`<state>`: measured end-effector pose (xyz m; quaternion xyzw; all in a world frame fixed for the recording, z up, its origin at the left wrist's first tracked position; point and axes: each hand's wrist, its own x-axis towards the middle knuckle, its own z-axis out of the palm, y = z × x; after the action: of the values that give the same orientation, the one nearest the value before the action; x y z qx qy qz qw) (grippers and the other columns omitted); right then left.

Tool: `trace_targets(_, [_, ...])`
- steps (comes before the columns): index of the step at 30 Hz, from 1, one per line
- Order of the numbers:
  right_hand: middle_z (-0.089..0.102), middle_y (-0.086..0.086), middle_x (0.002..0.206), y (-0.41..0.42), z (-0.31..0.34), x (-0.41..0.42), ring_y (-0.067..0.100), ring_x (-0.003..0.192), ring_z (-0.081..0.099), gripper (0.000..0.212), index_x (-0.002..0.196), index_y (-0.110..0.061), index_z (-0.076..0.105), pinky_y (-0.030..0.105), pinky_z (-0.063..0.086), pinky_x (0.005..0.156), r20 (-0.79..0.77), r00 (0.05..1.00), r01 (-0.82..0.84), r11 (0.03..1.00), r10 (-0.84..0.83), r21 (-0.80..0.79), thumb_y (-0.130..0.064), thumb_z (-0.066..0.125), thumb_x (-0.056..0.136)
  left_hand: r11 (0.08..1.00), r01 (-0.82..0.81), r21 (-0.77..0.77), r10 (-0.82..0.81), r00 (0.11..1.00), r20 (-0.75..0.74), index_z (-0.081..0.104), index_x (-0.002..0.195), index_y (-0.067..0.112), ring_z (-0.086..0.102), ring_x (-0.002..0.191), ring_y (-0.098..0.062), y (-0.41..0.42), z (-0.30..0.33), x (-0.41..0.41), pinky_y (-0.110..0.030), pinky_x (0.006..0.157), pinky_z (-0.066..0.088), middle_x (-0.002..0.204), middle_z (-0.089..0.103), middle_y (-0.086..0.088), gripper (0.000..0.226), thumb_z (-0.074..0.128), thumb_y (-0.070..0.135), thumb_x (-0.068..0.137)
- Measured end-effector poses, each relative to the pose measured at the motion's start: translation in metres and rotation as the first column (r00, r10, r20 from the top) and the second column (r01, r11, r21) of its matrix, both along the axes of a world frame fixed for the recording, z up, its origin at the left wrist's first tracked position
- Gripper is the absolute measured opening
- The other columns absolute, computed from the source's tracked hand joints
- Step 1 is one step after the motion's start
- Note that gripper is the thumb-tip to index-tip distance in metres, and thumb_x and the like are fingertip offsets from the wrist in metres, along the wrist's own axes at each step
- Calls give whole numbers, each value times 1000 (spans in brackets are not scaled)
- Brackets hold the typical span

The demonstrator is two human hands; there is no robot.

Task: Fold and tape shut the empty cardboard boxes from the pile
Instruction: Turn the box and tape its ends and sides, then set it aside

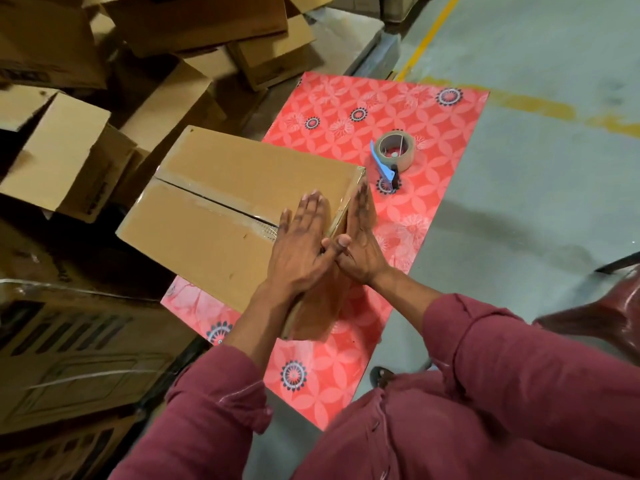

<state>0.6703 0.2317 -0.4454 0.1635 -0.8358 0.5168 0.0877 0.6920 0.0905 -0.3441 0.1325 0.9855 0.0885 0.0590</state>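
Box [221, 202] lies on red mat [433, 140], taped seam running far-left to near-right | left hand [301, 244] flat on top at seam's near end | right hand [360, 237] flat on right side | tape dispenser [394, 155] far-right, nearer right hand

— What do I have on the mat?
— I see a brown cardboard box [221, 202], flaps closed, clear tape along its top seam. A tape dispenser [393, 155] with a blue handle lies just right of it.
— And the pile [114, 74]?
— Far left, open boxes, tumbled at angles.
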Motion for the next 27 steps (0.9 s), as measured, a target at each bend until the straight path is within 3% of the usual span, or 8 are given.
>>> trace_targets(5, [-10, 10, 173, 44, -25, 12, 20, 160, -7, 107, 163, -8, -9, 58, 13, 126, 165, 985, -77, 992, 60, 96, -80, 31, 95, 1000, -11, -25, 12, 1000, 8, 11, 167, 14, -4, 161, -13, 1, 0, 1, -45, 130, -2, 175, 2, -1, 109, -5, 87, 88])
trace_targets(9, [-10, 12, 172, 44, 9, -8, 20, 160, -9, 106, 164, -6, -5, 61, 8, 126, 62, 997, 31, 998, -34, 47, -78, 32, 95, 1000, -19, -17, 19, 1000, 7, 11, 167, 15, -4, 161, -12, 1, 1, 1, -44, 130, -3, 175, 2, 0, 108, -5, 87, 88])
trace_targets(12, [-9, 18, 171, 29, 30, -26, 27, 159, -10, 110, 162, 1, -2, 58, 0, 127, 28, 999, 20, 1000, -21, 3, -81, 25, 94, 1000, -24, -12, 24, 1000, 1, 13, 167, 14, -3, 161, -13, 0, 0, 1, -46, 130, -1, 175, 4, -1, 108, -4, 86, 89])
trace_targets(15, [-14, 21, 170, 21, 21, -27, 31, 158, -13, 112, 161, 3, -6, 61, 0, 126, 56, 998, -17, 999, 15, 32, -82, 23, 94, 1000, -23, -8, 23, 1000, -2, 13, 167, 15, -2, 161, -13, 1, 0, 2, -46, 130, 1, 175, 4, -1, 107, -3, 86, 89])
trace_targets(18, [-17, 22, 169, 25, 3, -22, 33, 158, -14, 117, 159, 3, -12, 62, 3, 125, 58, 996, -69, 988, 62, 141, -87, 15, 90, 999, -38, -29, 38, 999, 10, 9, 168, 18, -5, 161, -13, 2, -1, 2, -45, 130, -1, 175, 0, -1, 105, -2, 87, 88])
trace_targets(22, [-18, 19, 169, 42, -3, -23, 29, 157, -17, 109, 160, -2, -13, 64, 2, 124, 41, 998, -60, 892, 46, 448, -85, 5, 91, 994, -82, -78, 84, 996, 25, -5, 167, 24, -14, 160, -15, 6, -2, 1, -47, 130, -4, 174, -12, -1, 103, -3, 89, 86])
trace_targets(25, [-12, 17, 171, 52, 0, -9, 29, 159, -9, 101, 163, -1, -1, 65, 6, 123, -70, 997, 9, 878, 28, 479, -77, 14, 99, 988, -157, -12, 157, 987, 38, -9, 166, 19, -18, 159, -16, 8, 0, 1, -49, 129, -6, 173, -16, -3, 113, -12, 92, 80])
trace_targets(27, [-6, 17, 172, 50, 10, -4, 30, 160, -5, 94, 164, -3, 7, 65, 8, 124, -160, 986, 23, 893, 55, 449, -72, 22, 101, 949, -314, 31, 313, 949, 40, -6, 166, 16, -16, 159, -18, 7, 4, -2, -54, 128, -7, 174, -15, -5, 119, -12, 93, 77])
